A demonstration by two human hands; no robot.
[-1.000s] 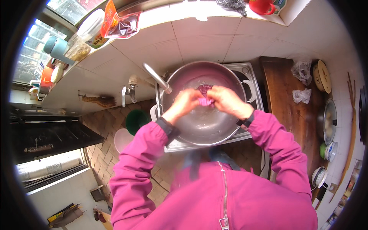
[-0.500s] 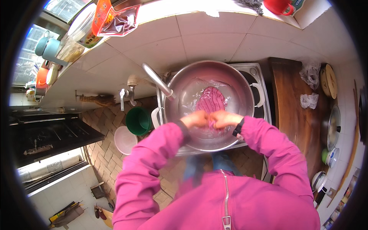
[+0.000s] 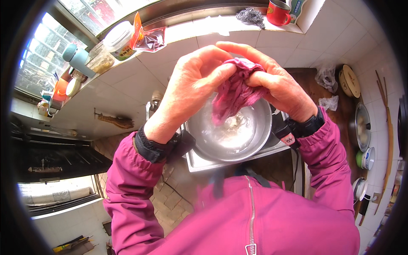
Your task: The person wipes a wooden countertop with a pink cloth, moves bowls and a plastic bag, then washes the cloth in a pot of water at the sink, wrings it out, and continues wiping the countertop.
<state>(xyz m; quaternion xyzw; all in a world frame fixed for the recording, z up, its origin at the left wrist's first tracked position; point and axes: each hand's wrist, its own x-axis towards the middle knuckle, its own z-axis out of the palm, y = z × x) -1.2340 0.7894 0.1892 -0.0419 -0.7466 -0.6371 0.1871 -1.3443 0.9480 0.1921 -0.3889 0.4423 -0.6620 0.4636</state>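
Note:
A wet, crumpled pink cloth [image 3: 238, 94] hangs between my two hands, raised close to the camera. My left hand [image 3: 193, 80] pinches its upper left part between thumb and fingers. On the other side my right hand [image 3: 278, 83] grips the cloth, its thumb pressed against the folds. Below lies a large metal basin [image 3: 231, 146] with water in it, set on a metal sink [image 3: 199, 165]. The cloth's lower end hangs over the basin. My hands and the cloth hide the basin's far side and the tap spout.
Right of the basin is a brown wooden counter [image 3: 335, 123] with crumpled plastic bags [image 3: 326, 78] and a lidded pan [image 3: 362, 126]. Along the window ledge stand a red mug [image 3: 278, 13], a dark scouring pad [image 3: 250, 18], a jar [image 3: 120, 40] and a blue-green bottle [image 3: 76, 58].
Both hands have lifted the pink cloth up out of the basin, toward the camera and the far side. The cloth was spread low in the basin and is now bunched between the hands.

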